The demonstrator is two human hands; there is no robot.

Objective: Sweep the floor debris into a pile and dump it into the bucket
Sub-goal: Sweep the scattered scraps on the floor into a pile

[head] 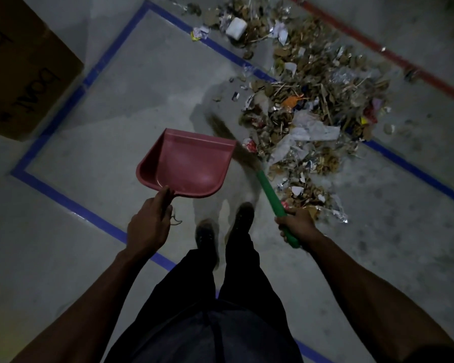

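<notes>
My left hand [148, 224] grips the handle of a pink dustpan [189, 163], held above the floor with its empty scoop facing away from me. My right hand [298, 225] grips the green handle of a broom [269, 192]; its brown bristles [222, 129] are blurred just left of the debris. A wide pile of debris [317, 106], dry leaves, paper scraps and foil, lies on the grey floor ahead and to the right. No bucket is in view.
A brown cardboard box [24, 72] stands at the upper left. Blue tape lines [71, 203] mark a rectangle on the concrete floor, and a red line [378, 48] runs at the upper right. My feet [226, 226] stand between my hands.
</notes>
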